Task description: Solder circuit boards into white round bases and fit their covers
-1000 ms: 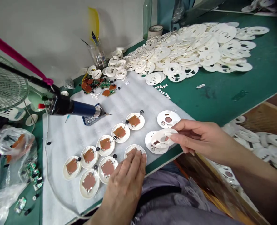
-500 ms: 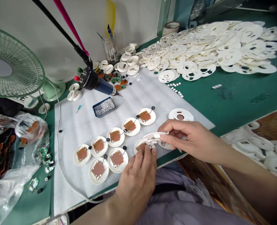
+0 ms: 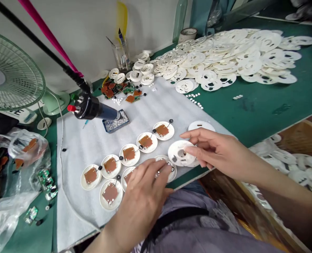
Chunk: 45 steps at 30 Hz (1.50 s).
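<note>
My right hand (image 3: 215,147) pinches a white plastic disc (image 3: 177,155) with a central hole and cut-outs. This disc is tilted, its face towards me, just above the mat. Beside it, the fingers of my left hand (image 3: 145,189) curl over a white round housing (image 3: 173,173) and grip it; most of its inside is hidden under them. Several like housings lie in two rows, such as this housing (image 3: 91,177), each with a brown circuit board and a small black round part on a wire. Another white disc (image 3: 202,125) lies behind my right hand.
An electric screwdriver (image 3: 97,109) hangs over a blue tray (image 3: 108,130) of tiny metal parts. A large heap of white discs (image 3: 224,56) covers the back right. A green fan (image 3: 13,70), bagged boards (image 3: 30,147) and a white cable (image 3: 66,182) are at left.
The disc in my right hand has turned from edge-on to face towards me and moved right, off the housing. My left hand has spread further over the housing. The screwdriver appears further left, above the tray.
</note>
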Each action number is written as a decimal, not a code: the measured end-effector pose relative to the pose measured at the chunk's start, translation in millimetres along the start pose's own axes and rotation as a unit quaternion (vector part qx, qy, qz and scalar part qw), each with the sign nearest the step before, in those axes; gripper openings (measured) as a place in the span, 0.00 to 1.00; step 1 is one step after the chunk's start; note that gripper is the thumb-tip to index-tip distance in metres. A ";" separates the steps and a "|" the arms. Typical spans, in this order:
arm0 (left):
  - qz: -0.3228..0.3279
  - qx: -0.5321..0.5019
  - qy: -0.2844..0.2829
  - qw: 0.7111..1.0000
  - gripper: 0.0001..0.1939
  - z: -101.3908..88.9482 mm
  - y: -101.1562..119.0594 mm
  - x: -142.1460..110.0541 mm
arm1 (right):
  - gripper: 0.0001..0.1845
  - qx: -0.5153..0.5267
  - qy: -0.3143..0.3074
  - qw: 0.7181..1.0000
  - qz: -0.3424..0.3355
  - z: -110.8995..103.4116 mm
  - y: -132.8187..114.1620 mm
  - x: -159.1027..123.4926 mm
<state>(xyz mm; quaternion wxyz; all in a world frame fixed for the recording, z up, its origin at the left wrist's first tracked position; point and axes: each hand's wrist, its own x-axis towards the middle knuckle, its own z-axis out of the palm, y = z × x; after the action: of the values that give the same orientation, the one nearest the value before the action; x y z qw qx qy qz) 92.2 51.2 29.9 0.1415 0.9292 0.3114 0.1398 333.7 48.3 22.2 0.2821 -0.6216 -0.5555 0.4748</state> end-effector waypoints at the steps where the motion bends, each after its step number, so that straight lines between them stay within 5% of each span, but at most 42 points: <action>1: -0.015 0.009 0.033 0.999 0.23 1.3 -1.0 -4.7 | 0.33 0.008 -0.016 1.000 0.010 2.8 -0.4 0.3; 5: -0.082 0.069 0.081 0.991 0.30 15.9 -2.1 -14.3 | 0.21 -0.040 -0.114 0.992 -0.033 23.7 -8.7 6.0; 8: -0.103 0.075 0.101 0.987 0.27 26.0 -0.6 -13.3 | 0.15 -0.105 -0.131 0.983 -0.078 33.6 -15.5 10.3; 13: -0.113 0.091 0.128 0.981 0.19 30.4 6.0 -15.4 | 0.13 -0.156 -0.141 0.974 -0.082 21.3 -21.0 14.4; 17: -0.079 0.129 0.122 0.981 0.15 34.3 12.4 -19.8 | 0.10 -0.215 -0.163 0.951 -0.150 10.5 -22.3 19.1; 25: -0.003 0.155 0.126 0.980 0.16 37.0 6.8 -20.7 | 0.17 -0.494 0.087 0.804 -0.319 43.1 -2.9 -26.1; 28: 0.005 0.126 0.122 0.984 0.14 36.5 1.0 -14.6 | 0.17 -0.470 0.070 0.820 -0.318 45.2 -4.2 -28.0; 31: -0.007 0.121 0.136 0.983 0.15 38.3 -1.6 -7.7 | 0.17 -0.359 -0.109 0.895 -0.240 18.8 -16.3 -2.0; 32: -0.014 0.126 0.138 0.982 0.15 37.5 -2.0 -7.1 | 0.18 -0.332 -0.127 0.912 -0.205 4.4 -20.6 10.7; 34: -0.026 0.128 0.143 0.981 0.15 31.3 -3.7 -11.1 | 0.18 -0.352 -0.024 0.927 -0.124 -30.0 -25.5 37.9; 38: -0.014 0.121 0.131 0.984 0.12 6.3 -15.6 -38.9 | 0.27 -0.428 0.198 0.882 0.015 -99.3 -11.8 85.5; 41: 0.023 0.160 0.063 0.985 0.16 -5.6 -23.2 -57.4 | 0.33 -0.469 0.199 0.859 0.042 -127.6 8.2 106.5; 45: -0.014 0.101 0.086 0.991 0.25 -5.1 -19.3 -60.0 | 0.27 -0.502 0.210 0.838 0.041 -138.1 21.0 109.9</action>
<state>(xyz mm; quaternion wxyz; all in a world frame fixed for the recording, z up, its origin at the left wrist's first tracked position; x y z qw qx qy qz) 34.0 29.8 17.6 0.0216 0.9188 0.3478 0.1855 460.0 173.3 27.2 0.0210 -0.7852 -0.6189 -0.0001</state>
